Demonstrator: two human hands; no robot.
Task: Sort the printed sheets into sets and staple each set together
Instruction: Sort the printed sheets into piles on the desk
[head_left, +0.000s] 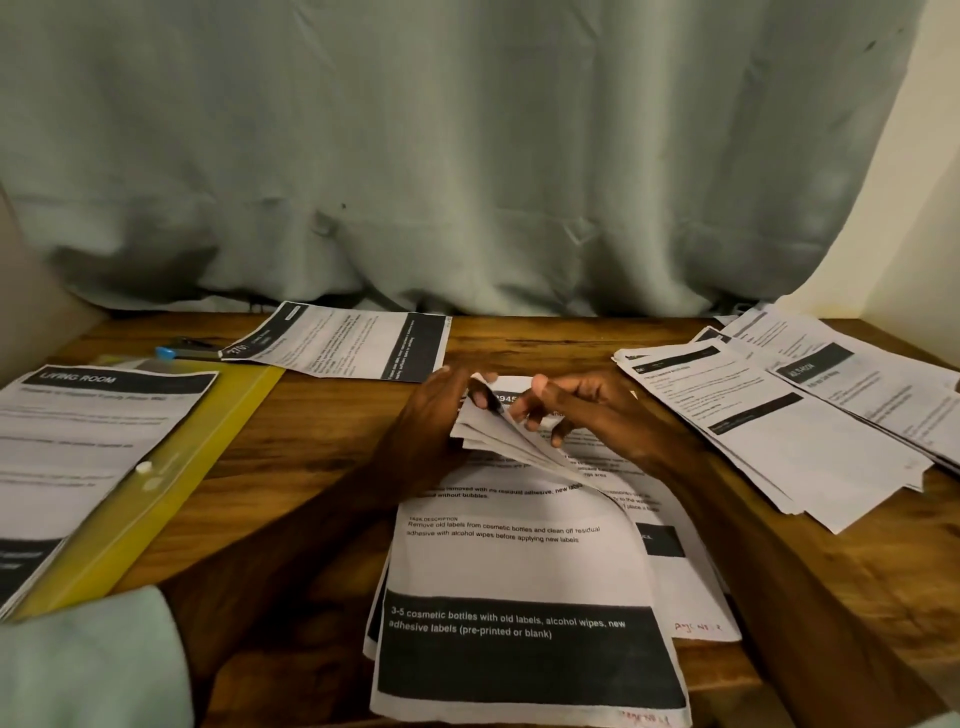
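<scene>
A stack of printed sheets (524, 571) lies in front of me on the wooden table (311, 457), its far top corners lifted and fanned. My left hand (434, 415) grips the lifted left top corner of the stack. My right hand (571, 410) pinches the curled top edges of the sheets from the right, fingers between the pages. A stapler (179, 351) with a blue end lies at the far left, partly hidden behind a sheet.
A yellow plastic folder (171, 467) lies at left with a "LIVING ROOM" sheet (88, 452) on it. One sheet set (343, 345) lies at the back centre. A spread pile of sheets (789, 415) covers the right side. A grey-green curtain (467, 156) hangs behind the table.
</scene>
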